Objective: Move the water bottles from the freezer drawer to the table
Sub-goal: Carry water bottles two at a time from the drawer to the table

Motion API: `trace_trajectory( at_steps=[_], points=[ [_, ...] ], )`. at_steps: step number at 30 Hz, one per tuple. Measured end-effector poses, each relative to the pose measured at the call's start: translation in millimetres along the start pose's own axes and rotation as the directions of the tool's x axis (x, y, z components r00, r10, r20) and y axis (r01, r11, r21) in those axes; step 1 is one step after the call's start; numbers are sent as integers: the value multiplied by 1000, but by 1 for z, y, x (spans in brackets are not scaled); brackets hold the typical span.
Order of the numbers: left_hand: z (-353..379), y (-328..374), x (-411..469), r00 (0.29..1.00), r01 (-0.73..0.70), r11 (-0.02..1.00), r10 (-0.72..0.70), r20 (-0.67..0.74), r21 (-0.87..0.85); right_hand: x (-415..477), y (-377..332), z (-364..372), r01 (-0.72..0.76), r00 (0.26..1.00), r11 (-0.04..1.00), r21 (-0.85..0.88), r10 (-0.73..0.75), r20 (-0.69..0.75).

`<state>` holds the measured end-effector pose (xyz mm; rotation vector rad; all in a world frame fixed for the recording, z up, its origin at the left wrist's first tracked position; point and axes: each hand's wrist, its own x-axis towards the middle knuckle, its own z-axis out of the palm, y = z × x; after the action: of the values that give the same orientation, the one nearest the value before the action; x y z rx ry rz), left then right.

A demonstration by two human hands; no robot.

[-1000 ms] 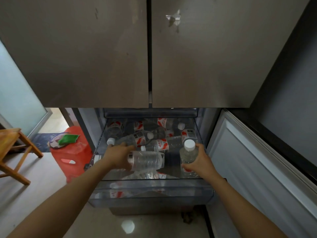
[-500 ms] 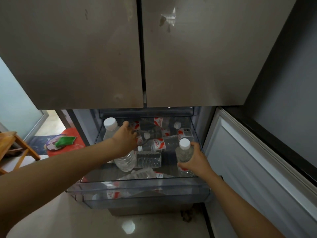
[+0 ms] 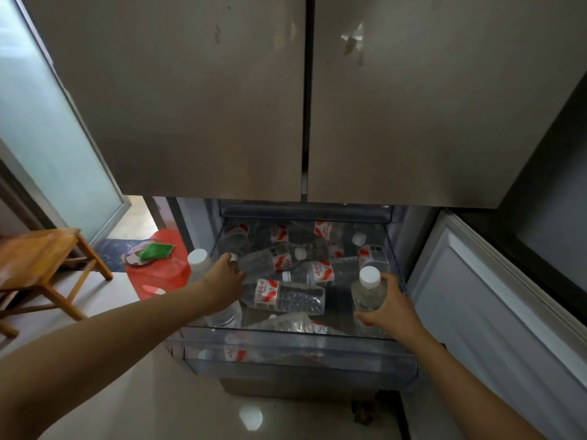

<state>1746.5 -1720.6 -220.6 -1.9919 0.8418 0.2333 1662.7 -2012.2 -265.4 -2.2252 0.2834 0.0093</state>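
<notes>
Clear plastic forms the freezer drawer (image 3: 301,354), which stands open below two closed brown-grey fridge doors (image 3: 190,106). Both of your bare arms reach into it from the bottom of the view.

Your left hand (image 3: 225,281) is at the drawer's left edge. Its fingers (image 3: 228,263) are wrapped round the middle of the left bottle (image 3: 198,258). That bottle stands nearly upright, with its white cap up and to the left of your knuckles and its base showing below your wrist.

Your right hand (image 3: 390,309) is near the drawer's front right corner. It grips the right bottle (image 3: 365,296) from the side, thumb and fingers (image 3: 390,282) curled round the lower body. This bottle is upright with a white cap on top. Whether its base touches the drawer floor cannot be told.

More water bottles (image 3: 286,295) lie on their sides in the drawer, between and behind your hands. They are clear with red-and-white labels, loosely piled and touching one another.

On the glossy floor (image 3: 127,392) left of the fridge stands a red bucket (image 3: 158,277), and a green object (image 3: 155,250) lies on top of it. A wooden stool (image 3: 41,258) stands further left.
</notes>
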Motion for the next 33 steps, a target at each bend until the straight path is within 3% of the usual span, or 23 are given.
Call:
trace_trajectory(
  at_steps=[5, 7, 8, 10, 12, 13, 14, 15, 17, 18, 19, 20, 23, 25, 28, 33],
  points=[
    [12, 16, 9, 1000, 5, 999, -5, -12, 49, 0, 0, 1, 22, 999, 1000, -2, -22, -27],
    [15, 14, 2, 998, -25, 999, 27, -64, 45, -1, 0, 1, 28, 999, 1000, 1, -28, -24],
    [17, 12, -6, 986, -45, 998, 51, -158, 43, -1, 0, 1, 34, 999, 999, 6, -34, -27],
    [23, 13, -22, 890, -1, 999, 23, -456, 50, -1, -1, 1, 36, 999, 999, 16, -35, -27],
    [36, 21, -30, 676, 1, 994, -85, -732, -114, -2, -1, 1, 31, 999, 999, 12, -31, -29],
    [43, 27, -32, 599, 19, 968, -212, -773, -251, -2, 0, 2, 24, 999, 1000, 6, -23, -29],
    [47, 32, -35, 539, 77, 902, -396, -743, -424, -2, 0, 2, 19, 999, 1000, -1, -19, -31],
    [50, 36, -36, 479, 140, 770, -603, -637, -623, -2, 1, 2, 16, 999, 1000, -5, -16, -36],
    [55, 42, -34, 398, 90, 255, -895, -200, -963, -2, 0, 2, 14, 999, 1000, -13, -14, -44],
    [55, 43, -31, 431, -2, -22, -902, 19, -1000, -2, 0, 2, 12, 999, 1000, -15, -13, -41],
    [56, 45, -25, 496, -84, -212, -857, 144, -974, -2, 0, 2, 9, 999, 1000, -17, -10, -39],
    [58, 46, -19, 549, -125, -300, -815, 186, -946, -2, 0, 2, 10, 999, 1000, -21, -11, -40],
    [58, 41, 1, 583, -115, -463, -748, 317, -879, -2, 0, 2, 11, 999, 1000, -28, -12, -42],
    [60, 39, 10, 591, -77, -504, -718, 367, -861, -3, -1, 2, 6, 999, 999, -34, -8, -37],
    [62, 43, 12, 571, -2, -451, -733, 369, -893, -3, 0, 2, 6, 999, 1000, -30, -7, -44],
    [54, 54, 0, 513, -98, -387, -809, 287, -917, -4, 0, 2, 12, 999, 1000, -18, -13, -49]
  ],
)
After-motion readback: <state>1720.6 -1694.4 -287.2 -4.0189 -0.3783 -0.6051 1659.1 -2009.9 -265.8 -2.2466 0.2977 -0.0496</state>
